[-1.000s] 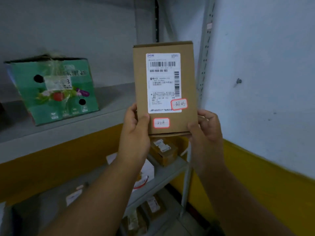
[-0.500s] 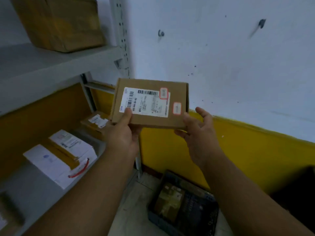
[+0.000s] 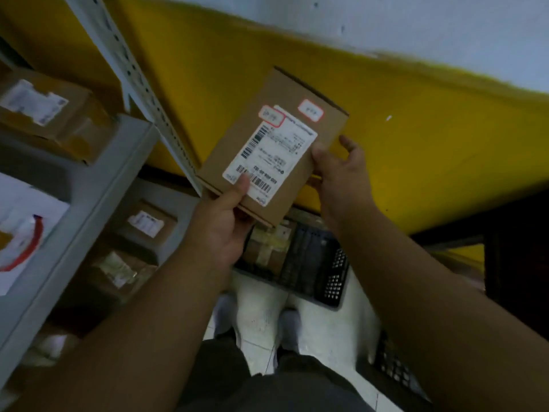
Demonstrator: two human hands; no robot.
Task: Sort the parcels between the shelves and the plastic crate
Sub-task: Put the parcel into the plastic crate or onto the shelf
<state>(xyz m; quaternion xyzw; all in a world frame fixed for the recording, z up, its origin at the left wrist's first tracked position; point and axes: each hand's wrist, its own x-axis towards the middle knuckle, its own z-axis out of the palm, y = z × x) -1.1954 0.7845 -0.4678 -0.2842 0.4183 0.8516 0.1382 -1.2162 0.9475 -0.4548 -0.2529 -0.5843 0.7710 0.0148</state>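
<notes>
I hold a flat brown cardboard parcel (image 3: pixel 285 126) with a white shipping label and two red-edged stickers, tilted in the air above the dark plastic crate (image 3: pixel 323 269). My left hand (image 3: pixel 222 221) grips its near lower corner, thumb on the label. My right hand (image 3: pixel 341 176) pinches its right edge. The crate stands on the floor by the yellow wall and holds a taped brown parcel (image 3: pixel 267 242). The grey metal shelves (image 3: pixel 98 185) stand at the left.
Several brown parcels (image 3: pixel 56 114) and a white parcel (image 3: pixel 20 230) lie on the shelves at the left. A perforated upright post (image 3: pixel 142 84) runs diagonally beside the held parcel. My shoes (image 3: pixel 291 328) stand on the pale floor. A dark object (image 3: pixel 517 257) is at the right.
The view has swung down from the upper shelf to the floor and crate. The parcel has come down and turned, label now upside down, and both hands have stayed on it.
</notes>
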